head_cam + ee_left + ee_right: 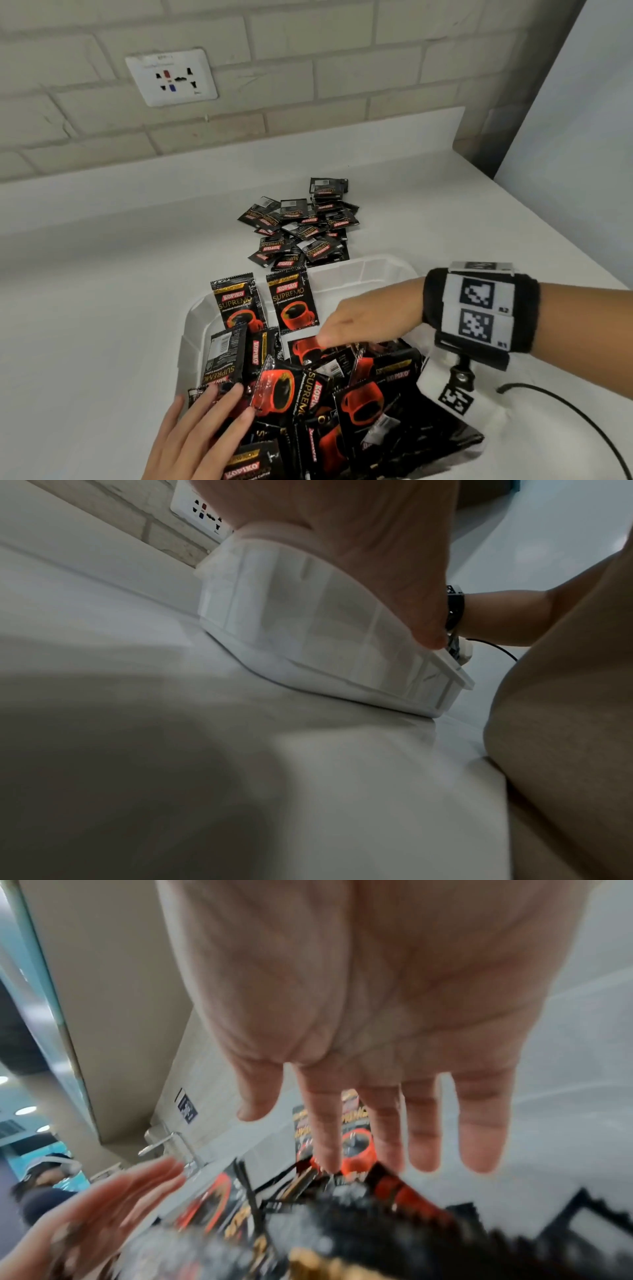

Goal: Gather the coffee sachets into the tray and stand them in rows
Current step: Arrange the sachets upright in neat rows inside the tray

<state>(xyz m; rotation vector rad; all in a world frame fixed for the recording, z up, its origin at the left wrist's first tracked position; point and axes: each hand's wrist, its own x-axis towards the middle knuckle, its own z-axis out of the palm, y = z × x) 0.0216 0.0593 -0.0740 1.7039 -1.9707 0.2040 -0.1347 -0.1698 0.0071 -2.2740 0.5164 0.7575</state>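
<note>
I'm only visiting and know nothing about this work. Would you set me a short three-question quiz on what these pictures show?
1. True or false: every black coffee sachet already lies inside the white plastic tray.
2. How many sachets stand upright against the tray's far wall: A) two, B) five, C) none?
3. Fill in: both hands are ____, gripping nothing.

Key
1. False: a loose pile of sachets lies on the white counter beyond the tray.
2. A: two upright sachets.
3. Open: the left hand rests straight fingers on the jumbled sachets; the right hand hovers spread above them.
</note>
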